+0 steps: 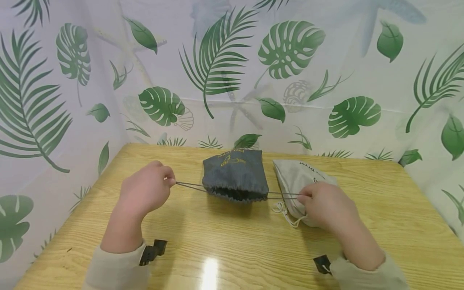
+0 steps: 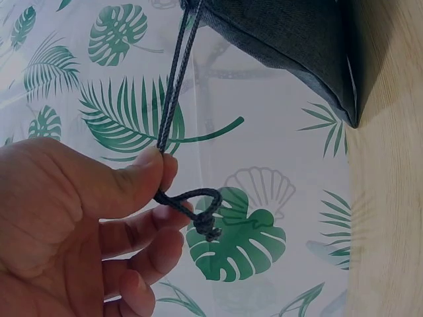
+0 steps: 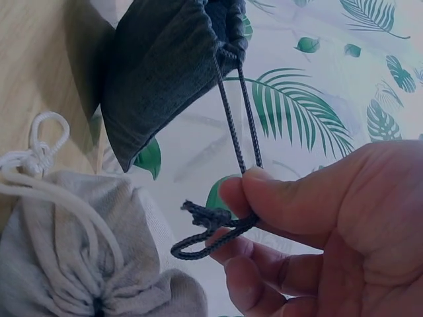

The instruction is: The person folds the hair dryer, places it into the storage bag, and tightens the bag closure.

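Note:
A dark grey drawstring bag (image 1: 235, 171) with yellow print is at the middle of the table, its gathered mouth partly open toward me. My left hand (image 1: 148, 191) pinches the doubled drawstring on the bag's left side between thumb and forefinger. In the left wrist view the knotted end of that drawstring (image 2: 206, 221) hangs past the fingers. On the other side my right hand (image 1: 328, 203) pinches the second drawstring loop, whose knot (image 3: 208, 216) shows below the thumb in the right wrist view. Both cords stretch taut out from the bag's mouth.
A light beige drawstring bag (image 1: 290, 177) with dark print lies right of the dark one, partly behind my right hand. Its white cord (image 1: 286, 211) trails on the wooden table (image 1: 224, 233). A leaf-patterned cloth (image 1: 232, 80) hangs behind the table.

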### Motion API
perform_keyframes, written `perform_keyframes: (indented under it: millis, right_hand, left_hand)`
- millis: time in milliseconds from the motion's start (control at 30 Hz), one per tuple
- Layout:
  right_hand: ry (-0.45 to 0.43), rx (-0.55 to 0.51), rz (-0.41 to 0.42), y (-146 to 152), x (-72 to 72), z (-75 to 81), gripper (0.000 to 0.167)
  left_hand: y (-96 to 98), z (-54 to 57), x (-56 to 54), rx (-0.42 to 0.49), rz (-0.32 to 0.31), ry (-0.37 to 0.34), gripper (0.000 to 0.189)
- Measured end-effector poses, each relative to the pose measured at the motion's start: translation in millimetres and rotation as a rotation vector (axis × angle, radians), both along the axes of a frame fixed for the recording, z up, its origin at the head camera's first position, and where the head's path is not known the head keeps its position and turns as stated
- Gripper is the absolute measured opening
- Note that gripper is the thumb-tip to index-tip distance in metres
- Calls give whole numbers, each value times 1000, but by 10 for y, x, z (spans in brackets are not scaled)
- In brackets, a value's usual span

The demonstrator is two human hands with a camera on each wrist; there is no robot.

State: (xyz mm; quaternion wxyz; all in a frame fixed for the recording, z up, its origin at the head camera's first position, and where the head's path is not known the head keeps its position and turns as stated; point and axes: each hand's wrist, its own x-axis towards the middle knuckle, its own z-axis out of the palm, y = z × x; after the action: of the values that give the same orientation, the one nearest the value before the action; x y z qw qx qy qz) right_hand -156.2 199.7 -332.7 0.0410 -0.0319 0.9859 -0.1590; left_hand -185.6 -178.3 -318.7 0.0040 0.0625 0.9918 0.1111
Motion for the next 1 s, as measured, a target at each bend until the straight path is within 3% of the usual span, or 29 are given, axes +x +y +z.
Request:
perform_keyframes:
  millis: [633,1000]
  right_hand:
    - [-34,-4,-34,159,-29,35,26]
    - [-45,-6,-63,230,-35,65,30]
  left_hand:
    - [-92,44,11,123,119,-1,19]
    - [-143,47,6,149,167,-16,23]
